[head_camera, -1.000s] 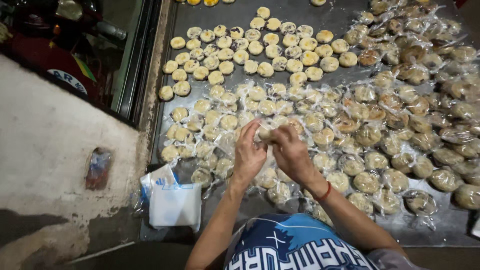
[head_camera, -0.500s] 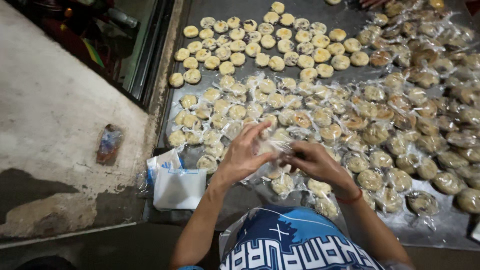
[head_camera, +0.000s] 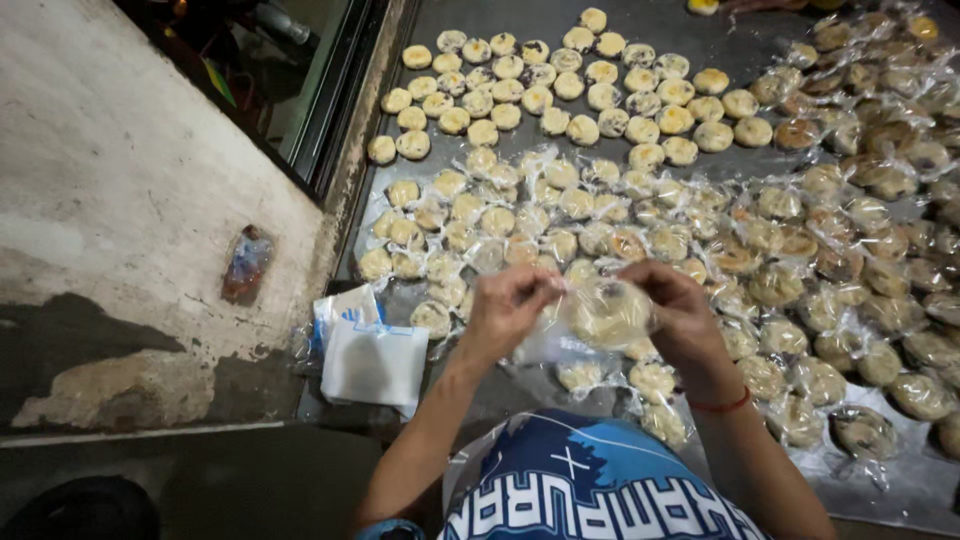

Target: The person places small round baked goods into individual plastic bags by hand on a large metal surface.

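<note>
My left hand and my right hand together hold one round pale pastry in a clear plastic bag, just above the dark metal tray. The left fingers pinch the bag's open end, the right fingers grip the pastry side. A red band circles my right wrist. Below my hands lie several bagged pastries. Unwrapped round pastries lie in rows at the tray's far end. More bagged pastries cover the right side.
A stack of white and clear bags sits at the tray's left front corner. A rough concrete ledge runs on the left, with a small crumpled wrapper on it. My blue and white shirt fills the bottom.
My hands have lifted and drawn nearer to me with a pastry now held in its clear bag between them. The camera has shifted left and closer.
</note>
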